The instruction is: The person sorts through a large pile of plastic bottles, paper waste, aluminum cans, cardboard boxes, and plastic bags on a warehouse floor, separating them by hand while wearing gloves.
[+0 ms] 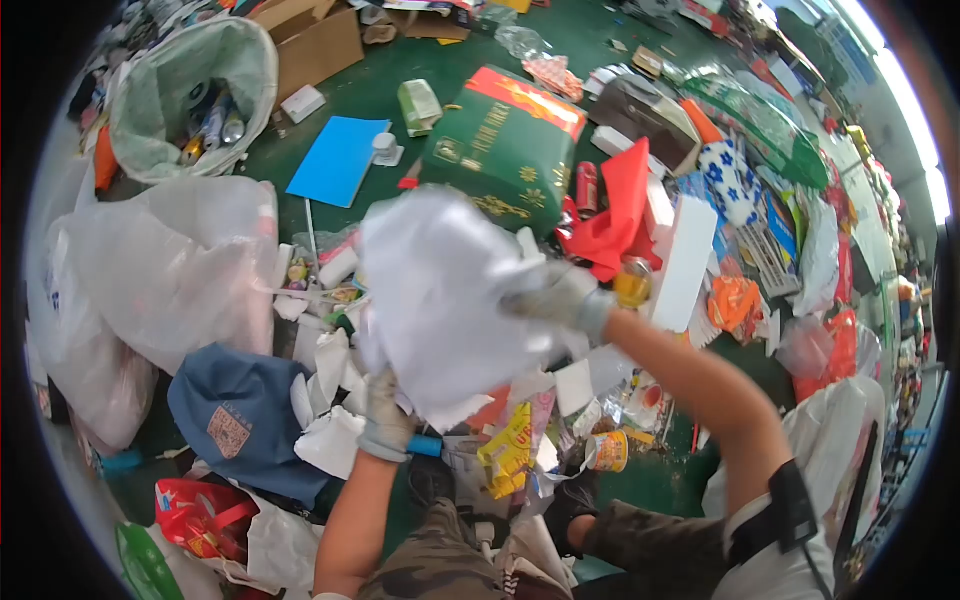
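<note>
A large white paper sheet point(440, 290), smeared by motion, is held up in front of me between both hands. My gloved right hand point(562, 298) is closed on its right edge, with the fingers overlapping the white surface. At its lower left edge, my gloved left hand point(385, 418) is closed on the sheet with the arm reaching up from below. A blue cylinder point(424, 445) lies just right of my left wrist. Under the sheet, scraps and a yellow wrapper point(510, 450) show on the green floor.
A lined bin point(262, 70) with cans stands at the upper left, above a bulging clear plastic bag point(180, 270). A green box point(505, 150) and a blue folder point(338, 160) lie ahead. A blue cloth bag point(240, 415) is at left; mixed waste and a white foam piece point(685, 265) lie right.
</note>
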The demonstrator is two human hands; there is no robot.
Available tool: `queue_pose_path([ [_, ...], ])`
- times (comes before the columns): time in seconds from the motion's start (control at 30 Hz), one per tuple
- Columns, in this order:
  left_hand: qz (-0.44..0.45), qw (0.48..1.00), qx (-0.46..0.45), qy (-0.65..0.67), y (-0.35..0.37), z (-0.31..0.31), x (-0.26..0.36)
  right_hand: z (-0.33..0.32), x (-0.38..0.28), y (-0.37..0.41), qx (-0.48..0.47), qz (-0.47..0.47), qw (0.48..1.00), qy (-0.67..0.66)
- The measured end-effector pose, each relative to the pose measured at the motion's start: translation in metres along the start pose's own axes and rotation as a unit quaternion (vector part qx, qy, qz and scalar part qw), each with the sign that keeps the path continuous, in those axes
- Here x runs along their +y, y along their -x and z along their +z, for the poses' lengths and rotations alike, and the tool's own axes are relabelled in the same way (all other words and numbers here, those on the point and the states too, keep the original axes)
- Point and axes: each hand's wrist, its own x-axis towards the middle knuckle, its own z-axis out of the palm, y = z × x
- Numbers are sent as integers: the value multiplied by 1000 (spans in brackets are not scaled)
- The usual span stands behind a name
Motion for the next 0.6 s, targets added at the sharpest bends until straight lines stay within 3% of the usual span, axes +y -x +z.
queue_pose_path([
  [0.03, -70, 994, -71, 44, 8, 5, 2, 35, -1, -15, 1, -28, 977, 213],
  [0.07, 6, 993, -109, -45, 13, 19, 2, 64, -28, -12, -6, 53, 964, 259],
  [0.1, -8, 990, -140, -28, 16, 22, 2, 106, -5, -28, -34, 24, 954, 298],
  [0.13, -47, 993, -91, -63, 15, -2, -2, 159, 28, -33, 89, -40, 939, 331],
  [0.17, -87, 990, -41, -99, 16, -25, -7, 179, 20, -36, -54, -84, 929, 357],
  [0.2, -71, 994, 42, -67, 23, -10, 3, 240, 75, -53, -27, 30, 997, 59],
  [0.33, -78, 981, 169, -61, 19, -64, 15, 263, 46, -32, -64, 59, 957, -275],
  [0.37, -41, 978, 192, -63, 21, -61, 25, 229, 27, -27, -106, -80, 982, -133],
  [0.4, -3, 975, 215, -64, 21, -60, 31, 195, 7, -25, -143, -216, 966, 15],
  [0.43, -5, 973, 219, -64, 16, -68, 39, 171, -9, -29, -127, -201, 968, 78],
  [0.47, 36, 959, 265, -96, 9, -83, 50, 166, 13, -43, 58, -261, 932, 246],
  [0.5, 77, 940, 308, -127, 6, -92, 58, 149, 35, -67, 136, -245, 939, 201],
  [0.53, 76, 939, 312, -125, 7, -93, 61, 118, 18, -68, 179, -142, 898, 377],
  [0.6, 131, 924, 318, -164, 9, -90, 67, 89, 43, -89, 204, -87, 834, 504],
])
